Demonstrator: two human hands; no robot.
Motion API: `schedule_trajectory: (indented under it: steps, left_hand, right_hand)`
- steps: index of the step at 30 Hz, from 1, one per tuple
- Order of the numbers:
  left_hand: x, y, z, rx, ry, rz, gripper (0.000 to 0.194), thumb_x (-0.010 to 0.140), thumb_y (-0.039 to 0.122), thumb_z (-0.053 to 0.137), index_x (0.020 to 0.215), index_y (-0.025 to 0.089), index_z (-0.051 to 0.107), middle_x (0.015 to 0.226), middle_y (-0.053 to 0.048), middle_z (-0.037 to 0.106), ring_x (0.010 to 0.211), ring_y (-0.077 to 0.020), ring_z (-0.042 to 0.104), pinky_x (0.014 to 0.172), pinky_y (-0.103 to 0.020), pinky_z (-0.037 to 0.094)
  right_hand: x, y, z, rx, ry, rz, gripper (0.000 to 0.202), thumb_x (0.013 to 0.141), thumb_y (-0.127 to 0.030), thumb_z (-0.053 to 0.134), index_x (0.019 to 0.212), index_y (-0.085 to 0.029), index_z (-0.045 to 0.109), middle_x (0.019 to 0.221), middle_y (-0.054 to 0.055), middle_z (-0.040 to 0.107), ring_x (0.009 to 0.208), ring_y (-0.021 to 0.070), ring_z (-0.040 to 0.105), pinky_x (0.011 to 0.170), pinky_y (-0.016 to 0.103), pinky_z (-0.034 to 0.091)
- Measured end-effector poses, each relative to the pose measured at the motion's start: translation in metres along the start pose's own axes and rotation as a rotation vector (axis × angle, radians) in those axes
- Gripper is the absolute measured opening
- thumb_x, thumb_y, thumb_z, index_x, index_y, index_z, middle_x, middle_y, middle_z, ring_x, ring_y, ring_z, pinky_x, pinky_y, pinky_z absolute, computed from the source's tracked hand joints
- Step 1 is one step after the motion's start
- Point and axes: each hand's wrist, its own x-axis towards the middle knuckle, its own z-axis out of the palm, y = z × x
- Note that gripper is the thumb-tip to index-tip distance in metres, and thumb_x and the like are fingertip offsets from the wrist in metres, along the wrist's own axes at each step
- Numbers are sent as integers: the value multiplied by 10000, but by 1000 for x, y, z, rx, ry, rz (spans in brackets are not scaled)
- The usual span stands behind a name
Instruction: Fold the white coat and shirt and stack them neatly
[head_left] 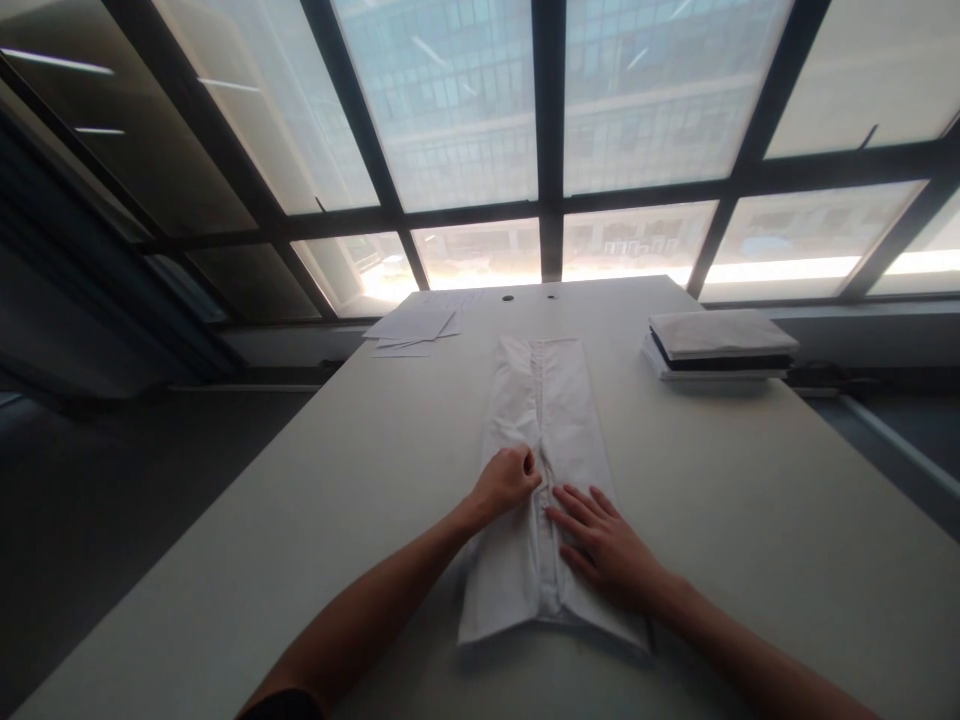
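A long piece of white clothing [577,400] lies folded on the table, its two sides meeting along a seam down the middle. Its exact kind is hard to tell. My left hand [508,480] is closed in a pinch on the cloth at the left side of that middle seam. Flat on the right side of the garment rests my right hand [604,540], fingers stretched and slightly spread, with the fingertips close to the seam. The near end of the garment spreads a little toward me, and some wrinkles show on its upper left part.
The white table [360,480] stretches away toward large windows [450,100]. A stack of folded cloths [720,340], white with a dark layer, sits at the far right. Sheets of paper [412,325] lie at the far left. A dark curtain [82,250] hangs beyond the table's left side.
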Motion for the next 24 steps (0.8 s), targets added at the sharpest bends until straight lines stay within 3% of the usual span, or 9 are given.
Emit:
schedule_trajectory:
  steps: [13,19,24]
  left_hand:
    - [-10,8,0,248,-76,-34,161,886,360,550,866,220,626,826,-32,695,745,-187,645,675,-272,427]
    - [-11,7,-5,368,-65,-65,106,837,271,568,857,206,650,813,-80,695,761,-232,665,684,-303,436]
    - [-11,2,-5,265,-65,-21,150,866,334,576,819,212,649,767,-60,678,715,-214,642,663,-293,428]
  right_hand:
    - [0,-2,-2,-2,-4,8,524,989,-382,450,1504,-300,405,1614,48,278,1487,248,233,1212,538,134]
    - [0,-3,-4,-5,10,10,509,990,-381,453,1491,-292,429,1613,49,283,1487,242,234,1213,527,139]
    - [0,-3,-4,2,13,7,511,989,-386,454,1491,-293,432,1610,50,291,1484,246,242,1213,528,141]
